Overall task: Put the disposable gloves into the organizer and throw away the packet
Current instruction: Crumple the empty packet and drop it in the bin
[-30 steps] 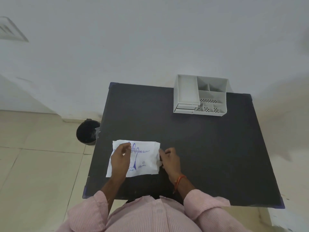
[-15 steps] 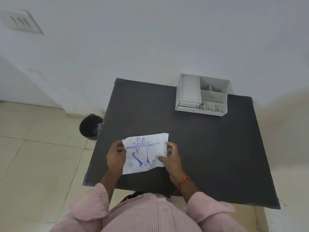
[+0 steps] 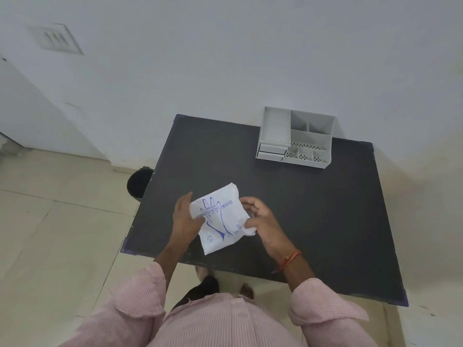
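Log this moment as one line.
phase: opening | glove packet: held by both hands | left hand | right hand | organizer: empty | bin: beside table

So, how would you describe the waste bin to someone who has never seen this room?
Find the dark square table standing against the white wall. On the tiled floor by its left edge, toward the far corner, stands a small round black bin, partly hidden by the tabletop. It is the only object on the floor there.
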